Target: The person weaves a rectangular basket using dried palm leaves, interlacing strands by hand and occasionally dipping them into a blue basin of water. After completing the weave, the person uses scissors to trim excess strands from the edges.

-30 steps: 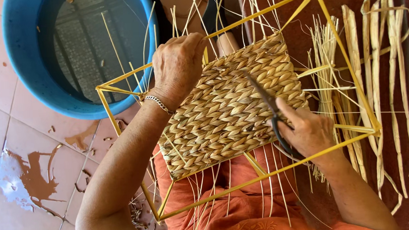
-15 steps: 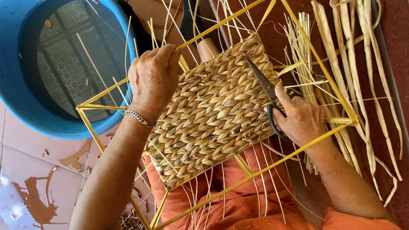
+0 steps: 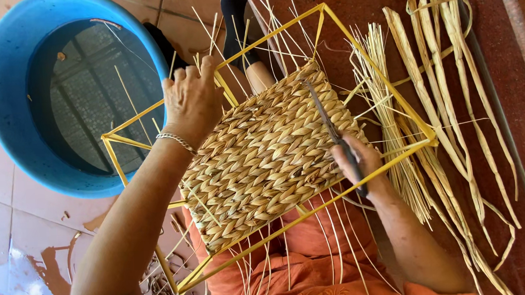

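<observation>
Your blue tub (image 3: 8,89) sits at ten o'clock. The woven panel (image 3: 263,153) on its yellow frame (image 3: 392,102) lies centre, across your lap. Your left hand (image 3: 191,100) clasps the frame's edge; your right hand (image 3: 359,160), at three o'clock, is clenched around scissors (image 3: 327,123).

The tub (image 3: 9,119) is running off the top edge, and the dried strips (image 3: 451,95) are leaving the frame at top and bottom. The right hand (image 3: 359,160) is hiding the scissors' (image 3: 327,126) handles — the left hand (image 3: 191,100) is covering a frame (image 3: 384,75) corner.
</observation>
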